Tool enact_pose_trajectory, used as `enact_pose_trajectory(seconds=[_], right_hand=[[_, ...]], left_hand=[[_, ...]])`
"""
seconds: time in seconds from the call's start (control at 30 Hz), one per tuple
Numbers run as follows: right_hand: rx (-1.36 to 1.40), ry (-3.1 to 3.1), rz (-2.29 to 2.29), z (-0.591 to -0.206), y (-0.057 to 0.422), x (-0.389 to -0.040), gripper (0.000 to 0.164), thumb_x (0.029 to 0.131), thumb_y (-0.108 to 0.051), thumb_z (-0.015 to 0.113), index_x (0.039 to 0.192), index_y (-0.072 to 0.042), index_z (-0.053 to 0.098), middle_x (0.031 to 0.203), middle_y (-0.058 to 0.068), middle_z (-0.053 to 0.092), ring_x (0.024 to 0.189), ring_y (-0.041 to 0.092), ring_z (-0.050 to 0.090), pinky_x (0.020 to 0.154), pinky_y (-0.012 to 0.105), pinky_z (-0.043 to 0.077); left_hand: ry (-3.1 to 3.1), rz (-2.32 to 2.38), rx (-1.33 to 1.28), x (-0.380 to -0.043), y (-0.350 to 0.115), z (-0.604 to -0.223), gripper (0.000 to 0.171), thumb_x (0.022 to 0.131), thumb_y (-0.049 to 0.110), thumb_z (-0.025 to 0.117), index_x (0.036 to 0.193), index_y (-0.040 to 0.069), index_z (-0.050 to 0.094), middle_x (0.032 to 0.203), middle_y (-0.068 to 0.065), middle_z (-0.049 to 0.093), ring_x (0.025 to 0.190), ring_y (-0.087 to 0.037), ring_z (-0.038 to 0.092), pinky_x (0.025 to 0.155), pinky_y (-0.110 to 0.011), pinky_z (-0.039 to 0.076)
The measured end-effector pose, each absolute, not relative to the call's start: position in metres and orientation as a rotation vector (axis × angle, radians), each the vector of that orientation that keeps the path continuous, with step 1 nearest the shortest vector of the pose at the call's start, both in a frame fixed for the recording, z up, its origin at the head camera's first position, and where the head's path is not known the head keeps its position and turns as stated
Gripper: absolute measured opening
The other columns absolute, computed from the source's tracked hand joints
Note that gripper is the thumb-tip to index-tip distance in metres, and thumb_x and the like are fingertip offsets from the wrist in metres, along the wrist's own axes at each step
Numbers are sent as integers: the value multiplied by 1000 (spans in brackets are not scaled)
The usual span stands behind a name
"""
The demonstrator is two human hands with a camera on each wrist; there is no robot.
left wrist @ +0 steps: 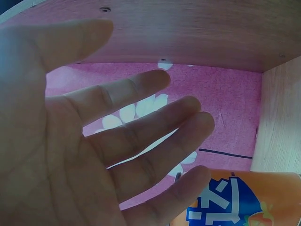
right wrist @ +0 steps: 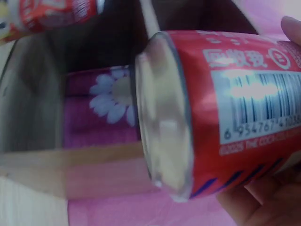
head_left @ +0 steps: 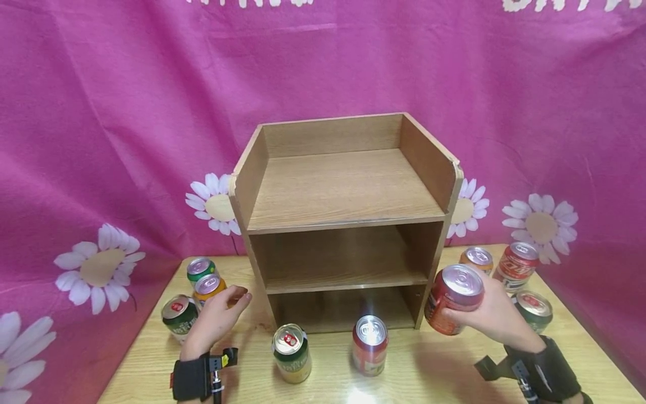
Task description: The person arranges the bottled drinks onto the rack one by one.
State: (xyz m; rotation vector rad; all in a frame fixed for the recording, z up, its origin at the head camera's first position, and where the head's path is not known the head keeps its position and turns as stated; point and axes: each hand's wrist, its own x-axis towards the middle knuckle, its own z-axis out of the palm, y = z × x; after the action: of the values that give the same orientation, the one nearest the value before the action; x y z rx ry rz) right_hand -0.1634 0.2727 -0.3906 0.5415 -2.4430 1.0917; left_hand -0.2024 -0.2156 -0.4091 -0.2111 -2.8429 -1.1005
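My right hand [head_left: 492, 314] grips a red soda can [head_left: 454, 303] beside the lower right side of the wooden shelf [head_left: 348, 191]. In the right wrist view this held can [right wrist: 235, 108] shows its barcode and bare metal bottom. My left hand [head_left: 217, 317] holds nothing, and its fingers spread apart in the left wrist view. Nearest to it is an orange can [head_left: 209, 286], partly hidden behind the hand; the little finger overlaps this can [left wrist: 244, 200] in the left wrist view. A dark green can [head_left: 180, 315] stands just left of that hand.
Before the shelf stand a green-and-gold can [head_left: 291, 353] and a red-and-pink can [head_left: 370, 345]. Another green can [head_left: 200, 268] is at the back left. Behind my right hand are an orange can [head_left: 476, 259], a red can [head_left: 517, 265] and a green can [head_left: 533, 310]. A pink cloth [head_left: 323, 67] hangs behind.
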Motion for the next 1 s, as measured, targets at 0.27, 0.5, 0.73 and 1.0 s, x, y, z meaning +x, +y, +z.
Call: enact_pose_trajectory(seconds=[0.27, 0.5, 0.73, 1.0], right_hand=[[646, -2370, 1176, -366, 255, -166, 67, 58, -2, 88, 118, -2, 56, 100, -5, 63, 90, 3, 59, 77, 17, 48], [758, -2302, 1185, -336, 238, -170, 68, 56, 0, 87, 116, -3, 56, 99, -3, 65, 89, 6, 61, 76, 18, 49], [785, -2287, 1172, -302, 216, -171, 67, 57, -2, 86, 116, -2, 56, 99, 0, 65, 89, 6, 61, 77, 18, 49], [756, -2273, 1210, -268, 192, -178, 62, 64, -3, 83, 118, 2, 54, 102, 9, 64, 91, 6, 61, 79, 17, 48]], left_hand=[[-2850, -1106, -197, -206, -217, -411, 34, 96, 30, 55, 116, 4, 62, 111, -12, 64, 103, -29, 60, 87, -46, 47], [-2835, -1101, -216, -205, -217, -410, 31, 97, 28, 55, 115, 3, 62, 111, -13, 64, 102, -30, 60, 87, -47, 47], [-2855, -1076, -217, -203, -217, -410, 32, 96, 27, 55, 115, 1, 62, 110, -15, 64, 102, -31, 60, 86, -47, 47], [-2872, -1055, -209, -203, -217, -410, 32, 97, 26, 55, 115, 0, 61, 110, -17, 64, 102, -33, 60, 86, -48, 47]])
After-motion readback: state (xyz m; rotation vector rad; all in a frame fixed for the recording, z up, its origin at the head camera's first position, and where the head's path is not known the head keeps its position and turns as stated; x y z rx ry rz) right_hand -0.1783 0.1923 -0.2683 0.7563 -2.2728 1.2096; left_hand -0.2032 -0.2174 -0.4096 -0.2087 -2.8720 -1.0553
